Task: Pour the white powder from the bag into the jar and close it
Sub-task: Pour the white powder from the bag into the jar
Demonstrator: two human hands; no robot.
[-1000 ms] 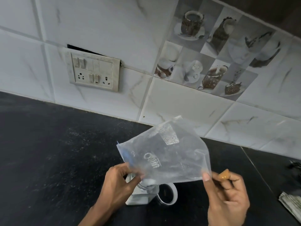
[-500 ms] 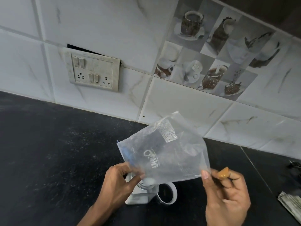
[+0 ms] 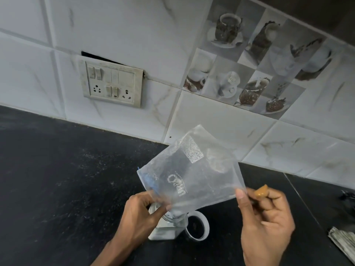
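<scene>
Holding clear bag (image 3: 192, 175) tilted above jar (image 3: 167, 227), bag's low edge right over jar mouth. Left hand (image 3: 140, 217) just left of jar, thumb and forefinger pinching bag's blue-striped edge. Right hand (image 3: 267, 223) right of jar, thumb and curled fingers pinching bag's opposite corner. Jar upright on black counter (image 3: 57, 189), white powder inside. Lid (image 3: 197, 225) lying just right of jar. Switch plate (image 3: 112, 84) on wall well behind jar.

Black counter (image 3: 57, 179); white marble wall tiles (image 3: 134, 25); switchboard (image 3: 112, 84).
</scene>
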